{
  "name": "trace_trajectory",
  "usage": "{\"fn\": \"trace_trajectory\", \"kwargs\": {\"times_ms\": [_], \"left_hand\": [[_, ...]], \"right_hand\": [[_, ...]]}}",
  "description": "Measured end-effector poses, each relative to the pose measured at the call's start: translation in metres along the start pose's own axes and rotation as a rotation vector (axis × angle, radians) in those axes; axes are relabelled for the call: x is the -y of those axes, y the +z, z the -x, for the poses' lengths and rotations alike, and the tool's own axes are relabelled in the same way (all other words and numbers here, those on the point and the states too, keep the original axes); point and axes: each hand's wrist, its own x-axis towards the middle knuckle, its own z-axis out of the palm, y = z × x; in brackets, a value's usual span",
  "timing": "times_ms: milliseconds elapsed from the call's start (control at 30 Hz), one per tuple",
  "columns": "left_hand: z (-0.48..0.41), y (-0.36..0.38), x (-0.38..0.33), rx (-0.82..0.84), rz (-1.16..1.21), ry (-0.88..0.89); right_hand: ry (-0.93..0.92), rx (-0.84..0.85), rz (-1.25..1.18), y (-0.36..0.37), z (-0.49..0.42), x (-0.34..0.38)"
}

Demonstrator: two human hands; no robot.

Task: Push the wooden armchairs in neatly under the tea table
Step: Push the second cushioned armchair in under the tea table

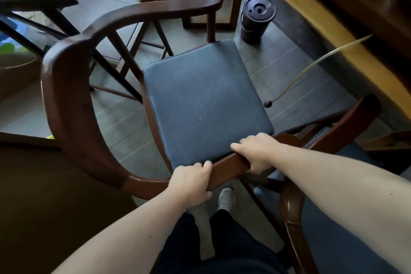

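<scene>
The left hand [191, 181] is clenched over the near arm rail of the wooden armchair [73, 104], fingers curled over the top edge, and the right hand [258, 153] grips the same rail just beside it toward 2 o'clock, fingers wrapped over the inner edge. The chair fills the middle of the view: a continuous curved rail of smooth, dark reddish-brown wood sweeps from 6 o'clock round through 9 to 12, and its seat carries a flat, square, rounded-cornered cushion [204, 102] of matte blue-grey fabric. At 1 to 3 o'clock the tea table [295, 2] shows a thick, glossy yellowish wood edge; its top is cut off by the frame, and the chair seat stands apart from it. A second wooden armchair [291, 204] with a blue seat lies at 4 to 5 o'clock, partly hidden behind the right forearm. A dark cylindrical container [255, 20] with a round lid stands on the grey plank floor at 1 o'clock, near the table. A pale thin hose [311, 66] curves down from the table. Objects at 10 o'clock are blurred.
</scene>
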Motion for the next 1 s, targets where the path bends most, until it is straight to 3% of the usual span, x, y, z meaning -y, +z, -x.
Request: {"fn": "trace_trajectory", "kwargs": {"times_ms": [200, 367, 567, 733, 1000], "left_hand": [[-0.025, -0.004, -0.044, 0.009, 0.051, 0.040], [-0.012, -0.029, -0.025, -0.066, -0.043, 0.175], [0.032, -0.080, 0.066, -0.205, -0.222, 0.334], [0.061, -0.118, 0.136, -0.251, -0.345, 0.394], [0.074, -0.150, 0.227, -0.213, -0.359, 0.467]], "right_hand": [[0.042, 0.050, 0.037, 0.009, 0.025, -0.040], [0.127, 0.143, -0.092, 0.008, 0.029, -0.033], [0.049, -0.125, -0.296, -0.027, 0.023, 0.049], [0.143, -0.361, -0.665, -0.056, 0.012, 0.115], [0.323, -0.457, -0.796, -0.074, -0.013, 0.200]]}}
